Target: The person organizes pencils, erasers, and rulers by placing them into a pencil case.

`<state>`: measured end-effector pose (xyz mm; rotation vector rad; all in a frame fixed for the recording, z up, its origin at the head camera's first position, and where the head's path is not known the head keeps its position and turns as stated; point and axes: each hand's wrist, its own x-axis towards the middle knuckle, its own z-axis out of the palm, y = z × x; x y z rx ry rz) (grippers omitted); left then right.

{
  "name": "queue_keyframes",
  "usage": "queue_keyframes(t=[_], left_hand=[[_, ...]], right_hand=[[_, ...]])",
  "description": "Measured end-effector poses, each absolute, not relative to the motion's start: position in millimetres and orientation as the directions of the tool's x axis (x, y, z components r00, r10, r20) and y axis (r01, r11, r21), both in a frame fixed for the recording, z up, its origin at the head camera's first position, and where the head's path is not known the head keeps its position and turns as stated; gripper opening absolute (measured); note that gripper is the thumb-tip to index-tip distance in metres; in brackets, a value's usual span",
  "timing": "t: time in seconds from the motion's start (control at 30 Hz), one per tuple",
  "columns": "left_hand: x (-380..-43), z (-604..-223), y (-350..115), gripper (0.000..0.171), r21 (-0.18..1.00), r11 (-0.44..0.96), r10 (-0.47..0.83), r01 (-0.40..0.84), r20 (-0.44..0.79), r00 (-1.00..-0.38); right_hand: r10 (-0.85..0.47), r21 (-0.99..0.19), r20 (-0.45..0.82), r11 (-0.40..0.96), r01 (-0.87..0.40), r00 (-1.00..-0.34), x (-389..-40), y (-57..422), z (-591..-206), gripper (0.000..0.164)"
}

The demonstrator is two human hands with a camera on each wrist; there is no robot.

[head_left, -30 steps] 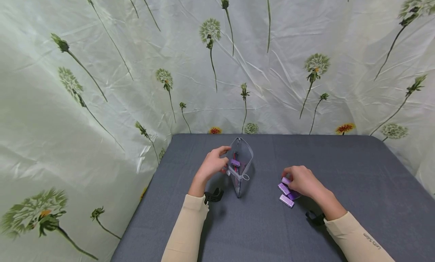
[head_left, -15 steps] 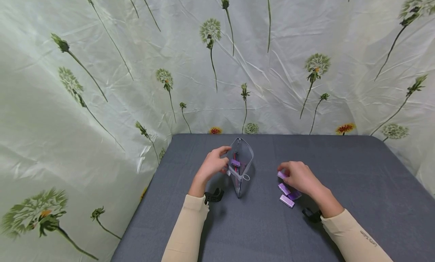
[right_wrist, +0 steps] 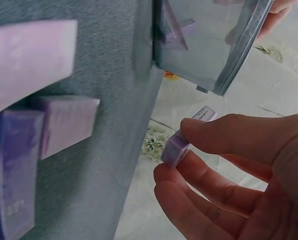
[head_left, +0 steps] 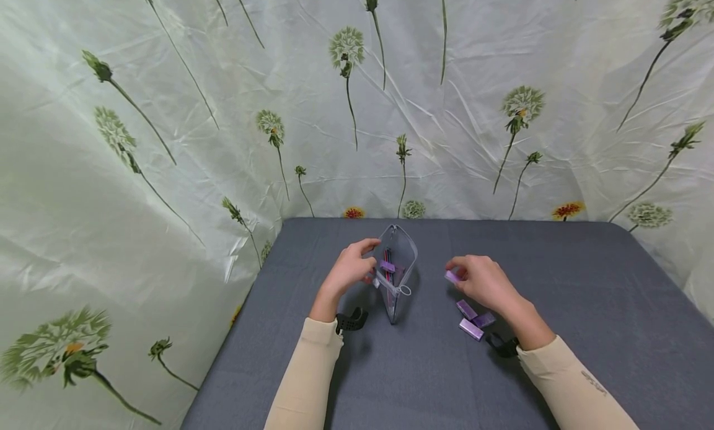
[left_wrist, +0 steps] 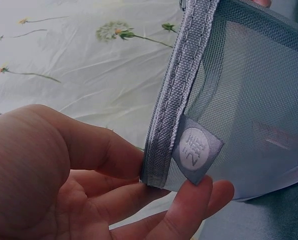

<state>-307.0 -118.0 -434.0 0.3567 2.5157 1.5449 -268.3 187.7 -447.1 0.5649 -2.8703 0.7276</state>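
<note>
A grey mesh zip pouch (head_left: 411, 264) stands with its mouth spread, a purple eraser (head_left: 387, 266) and some thin pencil-like sticks (head_left: 387, 256) inside. My left hand (head_left: 350, 270) pinches the pouch's zip edge (left_wrist: 176, 95) near a small fabric tag (left_wrist: 196, 150). To the right of the pouch, my right hand (head_left: 486, 284) holds another purple eraser (right_wrist: 175, 149) above the table, between thumb and fingers. Below that hand lie a purple eraser (head_left: 466, 309), a darker purple one (head_left: 483, 320) and a pale purple one (head_left: 471, 329), close together.
The grey table (head_left: 390, 380) reaches back to a hanging white cloth (head_left: 446, 108) printed with dandelions. This cloth also runs along the left side. A black strap (head_left: 352, 320) is on the left wrist, another (head_left: 503, 345) on the right.
My right hand has lifted one purple eraser from the group and carried it left and away from me, toward the pouch. The left hand and the pouch have stayed in place.
</note>
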Motion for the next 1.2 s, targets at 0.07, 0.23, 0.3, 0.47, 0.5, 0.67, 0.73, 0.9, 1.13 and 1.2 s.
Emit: queue_keyframes(t=[0.07, 0.23, 0.3, 0.47, 0.5, 0.67, 0.73, 0.9, 1.13, 1.2], left_hand=[[-307, -434, -118, 0.053, 0.893, 0.436, 0.289, 0.114, -0.019, -0.957], [-307, -435, -119, 0.053, 0.891, 0.439, 0.289, 0.118, -0.015, -0.957], [-308, -435, -119, 0.053, 0.893, 0.434, 0.291, 0.118, -0.015, -0.956], [-308, -434, -118, 0.054, 0.899, 0.421, 0.302, 0.119, -0.015, -0.953], [-308, -433, -118, 0.054, 0.9, 0.419, 0.304, 0.12, -0.015, -0.953], [-307, -434, -117, 0.054, 0.901, 0.416, 0.305, 0.121, -0.013, -0.952], [-307, -434, -116, 0.054, 0.901, 0.415, 0.306, 0.123, -0.011, -0.952], [-307, -435, -117, 0.055, 0.906, 0.406, 0.313, 0.122, -0.012, -0.95], [-307, -435, -117, 0.056, 0.908, 0.402, 0.315, 0.119, -0.015, -0.949], [-307, -435, -117, 0.056, 0.908, 0.401, 0.315, 0.119, -0.015, -0.949]], right_hand=[[-0.325, -0.431, 0.224, 0.813, -0.392, -0.919, -269, 185, -446, 0.031], [-0.323, -0.429, 0.258, 0.806, -0.408, -0.911, -271, 178, -440, 0.031], [-0.322, -0.433, 0.27, 0.801, -0.413, -0.907, -272, 175, -437, 0.031], [-0.326, -0.431, 0.297, 0.793, -0.43, -0.898, -274, 167, -429, 0.03], [-0.327, -0.431, 0.299, 0.792, -0.433, -0.896, -275, 166, -427, 0.03], [-0.328, -0.44, 0.292, 0.788, -0.43, -0.898, -276, 159, -421, 0.03], [-0.326, -0.446, 0.285, 0.787, -0.426, -0.901, -277, 157, -420, 0.029], [-0.327, -0.447, 0.295, 0.783, -0.432, -0.898, -278, 153, -418, 0.025], [-0.342, -0.461, 0.307, 0.763, -0.453, -0.888, -279, 144, -413, 0.024], [-0.349, -0.465, 0.304, 0.758, -0.458, -0.886, -279, 140, -411, 0.024]])
